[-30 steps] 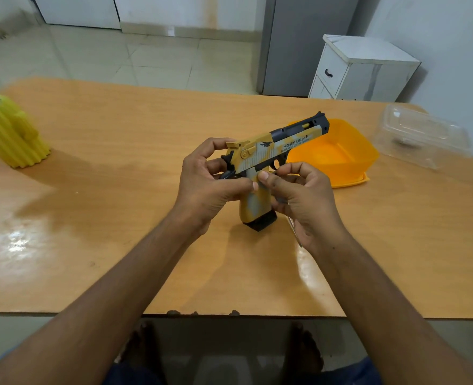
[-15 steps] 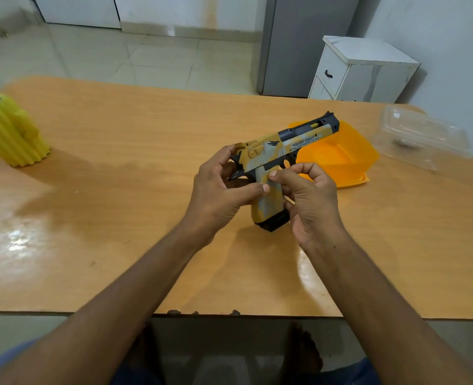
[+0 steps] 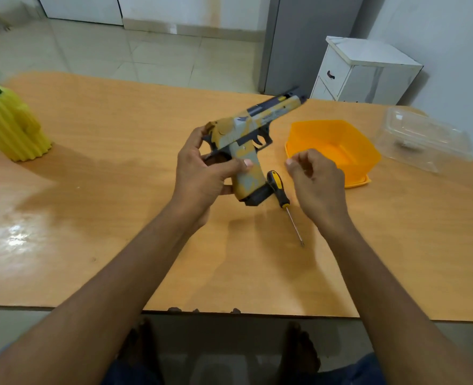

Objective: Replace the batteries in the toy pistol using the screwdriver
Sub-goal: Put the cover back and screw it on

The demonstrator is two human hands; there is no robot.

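Now: left hand [image 3: 202, 173] grips camouflage-patterned plastic pistol [image 3: 246, 134] | slim-shafted screwdriver [image 3: 282, 198] flat

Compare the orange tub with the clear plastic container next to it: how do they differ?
The orange tub is opaque and bright orange; the clear container is see-through. The orange tub lies nearer the right hand; the clear container lies farther right, by the table edge. The orange tub shows nothing inside it; the clear container holds something small, too blurred to identify. Both rest on the table, untouched.
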